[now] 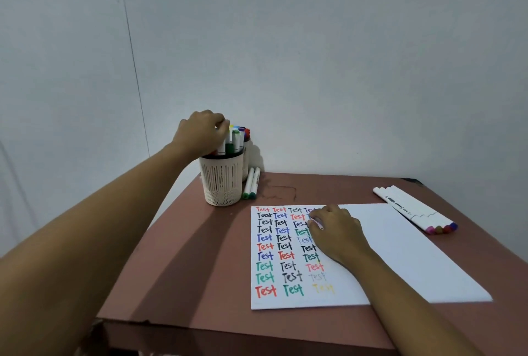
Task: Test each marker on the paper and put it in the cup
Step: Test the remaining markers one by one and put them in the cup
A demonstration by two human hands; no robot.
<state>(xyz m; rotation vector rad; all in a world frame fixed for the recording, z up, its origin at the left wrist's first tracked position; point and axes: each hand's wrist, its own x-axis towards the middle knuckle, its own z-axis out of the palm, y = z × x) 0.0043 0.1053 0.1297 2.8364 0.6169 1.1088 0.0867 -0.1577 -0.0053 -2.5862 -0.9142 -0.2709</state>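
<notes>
Now my left hand (204, 134) pinches the top of a white marker (222, 146) standing in the slotted cup (221, 181). My right hand (334, 231) rests curled on the paper (400, 255); whether it holds anything I cannot tell. A crooked push could tip the crowded cup, which sits near the table (183, 255) corner.

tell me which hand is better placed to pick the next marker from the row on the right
Right, probably. The right hand rests on the paper, nearer the row of markers; the left hand is far off at the cup, gripping a marker there.
</notes>
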